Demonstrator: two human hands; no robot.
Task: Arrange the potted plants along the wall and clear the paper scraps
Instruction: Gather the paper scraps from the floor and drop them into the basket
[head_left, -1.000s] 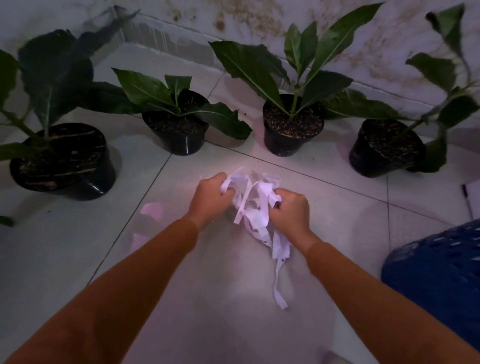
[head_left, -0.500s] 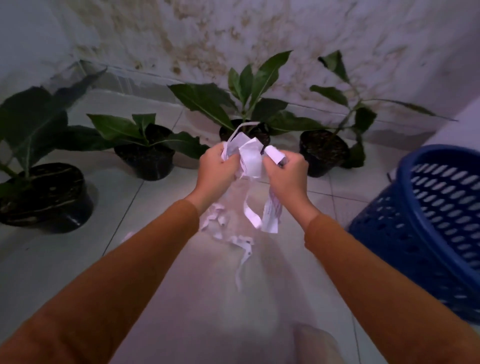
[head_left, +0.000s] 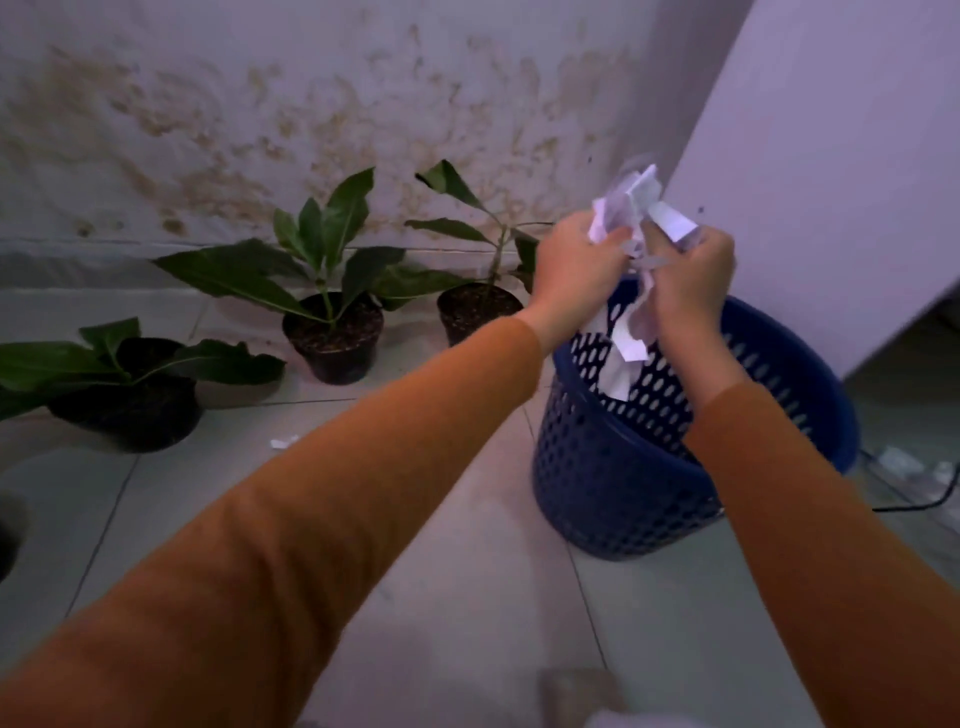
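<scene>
Both hands hold one bunch of white paper scraps (head_left: 631, 208) above the open top of a blue perforated basket (head_left: 613, 467). My left hand (head_left: 574, 265) grips the bunch from the left, my right hand (head_left: 688, 291) from the right. A few strips (head_left: 631, 343) hang down from my hands into the basket's mouth. Three black potted plants stand along the stained wall: one (head_left: 124, 410) at the left, one (head_left: 332, 338) in the middle, one (head_left: 475, 309) partly behind my left wrist. One small scrap (head_left: 283, 442) lies on the floor tiles.
A pale panel or door (head_left: 831, 171) rises right behind the basket. A dark cable (head_left: 914, 501) and some pale items lie on the floor right of the basket. A dark object's edge (head_left: 8, 535) shows at the far left.
Both hands have lifted the paper bunch off the floor and carried it right, to above the blue basket. My view has swung right with them.
</scene>
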